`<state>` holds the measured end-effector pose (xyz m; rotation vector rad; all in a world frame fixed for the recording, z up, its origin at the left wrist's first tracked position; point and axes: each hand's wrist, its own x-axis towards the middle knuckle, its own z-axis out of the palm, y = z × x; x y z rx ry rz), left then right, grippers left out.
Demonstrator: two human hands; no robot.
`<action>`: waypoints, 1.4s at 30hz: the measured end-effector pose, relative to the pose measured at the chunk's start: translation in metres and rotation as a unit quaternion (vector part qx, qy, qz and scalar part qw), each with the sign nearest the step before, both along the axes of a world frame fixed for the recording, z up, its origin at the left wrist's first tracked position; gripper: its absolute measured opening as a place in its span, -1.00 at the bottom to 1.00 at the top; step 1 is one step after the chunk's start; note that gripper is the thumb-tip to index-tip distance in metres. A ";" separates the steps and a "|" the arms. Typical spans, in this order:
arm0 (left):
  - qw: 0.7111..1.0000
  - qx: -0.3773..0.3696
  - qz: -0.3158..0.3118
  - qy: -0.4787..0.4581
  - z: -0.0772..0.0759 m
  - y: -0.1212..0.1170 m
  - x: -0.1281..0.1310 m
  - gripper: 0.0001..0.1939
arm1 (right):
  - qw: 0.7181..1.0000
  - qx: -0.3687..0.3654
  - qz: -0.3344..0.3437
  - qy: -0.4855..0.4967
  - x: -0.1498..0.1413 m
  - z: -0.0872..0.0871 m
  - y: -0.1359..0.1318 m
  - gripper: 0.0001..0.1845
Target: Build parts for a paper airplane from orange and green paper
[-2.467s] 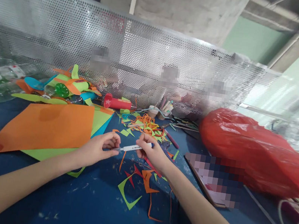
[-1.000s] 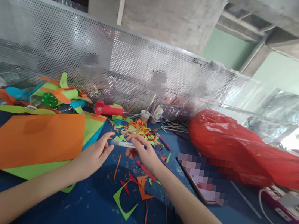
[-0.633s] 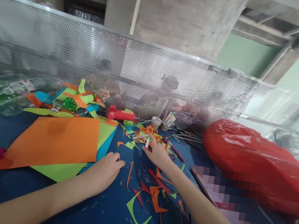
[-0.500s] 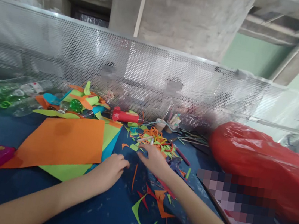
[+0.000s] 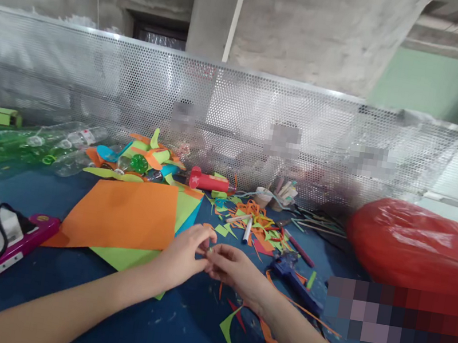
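Observation:
In the middle of the blue table, my left hand (image 5: 191,247) and my right hand (image 5: 235,268) meet at the fingertips. Both are closed in a pinch; a tiny pale-green speck shows between them, too small to name. Just left of my left hand lie stacked sheets, an orange sheet (image 5: 126,213) over a green sheet (image 5: 123,259). Beyond my right hand spreads a heap of cut paper scraps (image 5: 260,217) with a marker (image 5: 247,230) on it. A blue glue gun (image 5: 296,281) rests right of my right hand, and a green paper offcut (image 5: 237,341) lies nearer me.
A purple power strip (image 5: 33,239) with a plug and cables sits at left. Plastic bottles (image 5: 33,143), paper-winged bottle pieces (image 5: 139,157), a red wrapped bottle (image 5: 212,183) and cups (image 5: 263,197) line the perforated metal screen (image 5: 248,105). A large red bag (image 5: 418,242) bulges at right.
My right hand has come back from the scrap heap and down to my left hand. Both hands were apart and now touch at the fingertips. The view has swung slightly left.

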<state>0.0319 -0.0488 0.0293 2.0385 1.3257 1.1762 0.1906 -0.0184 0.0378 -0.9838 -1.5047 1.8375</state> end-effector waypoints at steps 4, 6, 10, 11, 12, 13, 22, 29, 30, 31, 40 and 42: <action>0.998 -0.005 -0.022 0.057 0.007 -0.006 -0.004 -0.51 | 0.997 0.029 0.010 -0.068 0.005 -0.005 0.016 -0.67; 0.989 0.004 0.016 0.146 0.018 -0.006 -0.016 -0.39 | 0.990 0.105 -0.078 -0.061 0.011 -0.005 0.030 -0.59; 0.947 -0.033 0.152 0.281 0.033 -0.002 -0.049 -0.59 | 0.933 0.281 -0.205 -0.091 0.025 -0.009 0.056 -0.10; 0.939 -0.053 0.177 0.288 0.033 0.000 -0.056 -0.59 | 0.921 0.310 -0.199 -0.124 0.028 -0.011 0.058 -0.05; 0.933 -0.072 0.194 0.295 0.032 0.001 -0.060 -0.56 | 0.911 0.337 -0.181 -0.155 0.030 -0.014 0.059 -0.05; 0.928 -0.087 0.204 0.299 0.030 0.003 -0.062 -0.54 | 0.902 0.359 -0.162 -0.179 0.031 -0.016 0.058 -0.09; 0.961 -0.038 0.106 0.253 0.018 -0.003 -0.025 -0.54 | 0.834 0.475 0.022 -0.279 0.012 -0.011 0.020 -0.41; 0.946 0.030 0.294 0.134 0.067 0.043 -0.087 -0.76 | 0.816 0.494 0.088 -0.287 0.012 -0.011 0.017 -0.69; 0.924 0.039 0.365 0.108 0.076 0.049 -0.108 -0.72 | 0.814 0.496 0.087 -0.289 0.013 -0.011 0.017 -0.71; 0.896 0.045 0.434 0.082 0.083 0.052 -0.131 -0.68 | 0.813 0.498 0.086 -0.290 0.014 -0.012 0.017 -0.72; 0.735 -0.110 0.667 -0.063 0.051 0.039 -0.280 -0.06 | 0.762 0.558 0.095 -0.316 0.018 -0.006 0.014 -0.69; 0.756 -0.111 0.644 -0.034 0.040 0.042 -0.289 -0.03 | 0.744 0.568 0.091 -0.340 0.019 -0.004 0.013 -0.71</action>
